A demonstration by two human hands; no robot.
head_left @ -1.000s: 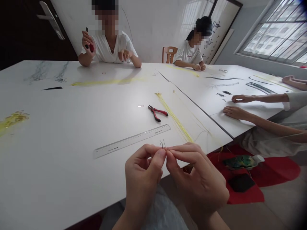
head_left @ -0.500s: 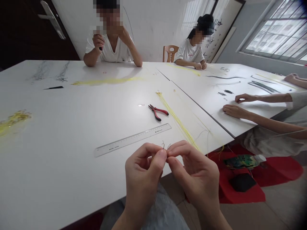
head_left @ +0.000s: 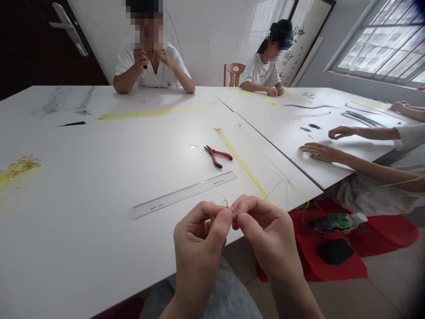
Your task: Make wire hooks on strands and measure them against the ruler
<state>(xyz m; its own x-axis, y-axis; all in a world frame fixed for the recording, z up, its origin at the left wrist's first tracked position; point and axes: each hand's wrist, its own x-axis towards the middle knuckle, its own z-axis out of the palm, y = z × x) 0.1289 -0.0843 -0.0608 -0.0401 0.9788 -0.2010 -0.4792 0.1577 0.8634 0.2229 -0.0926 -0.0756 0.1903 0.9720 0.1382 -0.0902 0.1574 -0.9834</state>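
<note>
My left hand (head_left: 202, 248) is closed in a pinch of thumb and forefinger, with the bent tip of a small, thin metal hook (head_left: 226, 202) sticking up from it. Right beside it, my right hand (head_left: 265, 235) pinches a tiny curved piece of wire (head_left: 236, 212), brownish and loop-like. Both sets of fingertips nearly touch, just over the table's front edge; the lower parts of the pieces are hidden by the fingers. Beyond the hands lie a clear ruler (head_left: 184, 195), red-and-black pliers (head_left: 217, 156) and a bundle of yellow lines (head_left: 244, 164) with small metal ends.
More yellow strands (head_left: 20, 168) lie at the left of the white table (head_left: 83, 248), and a black blade-like tool (head_left: 72, 123) is farther back. Two people sit opposite. At right, a co-worker's hands (head_left: 320, 152) rest near dark small parts. Red stools (head_left: 345, 266) stand below.
My right fingers have shifted and closed in, showing a small loop of wire between them. Across the table, one person's hands have come together; the co-worker's nearer hand at right has moved left.
</note>
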